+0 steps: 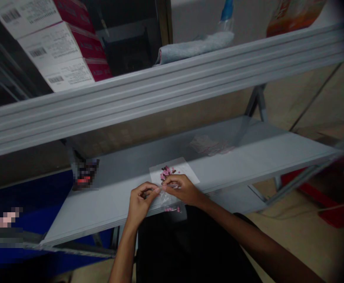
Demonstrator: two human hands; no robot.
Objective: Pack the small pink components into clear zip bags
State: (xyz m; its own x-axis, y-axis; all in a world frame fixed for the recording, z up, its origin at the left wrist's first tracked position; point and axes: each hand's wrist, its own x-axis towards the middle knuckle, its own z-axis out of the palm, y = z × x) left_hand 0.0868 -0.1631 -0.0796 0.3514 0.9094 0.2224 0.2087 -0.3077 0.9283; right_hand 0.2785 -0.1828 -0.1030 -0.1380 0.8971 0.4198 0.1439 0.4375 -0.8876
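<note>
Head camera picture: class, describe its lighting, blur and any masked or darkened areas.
Head view: dim, flat light, no glare; the pale grey shelf board reads brightest; the left hand and right hand, pinching a small clear plastic bag, look soft; square pixelated patches mask spots at left; the right corners darken.

**Pale grey, pink and magenta**

The table (pixel 248 157) is a plain, pale blue-grey. At its near edge the clear bag (pixel 169 199) is colourless, with a few pink pieces (pixel 172 209) at its bottom. Just beyond, on the table, a white sheet (pixel 186 169) carries a heap of pink and dark brown bits (pixel 167 173). Farther back lies a see-through, faintly pinkish second bag (pixel 209 145). Above the table, the shelf (pixel 160 98) is light grey with lengthwise ribs. On it the boxes (pixel 57 47) are white with black barcodes and magenta sides, the cloth (pixel 195 45) is pale blue and the packet (pixel 295 13) is orange. Right of the table, the floor (pixel 292 232) is beige.
</note>
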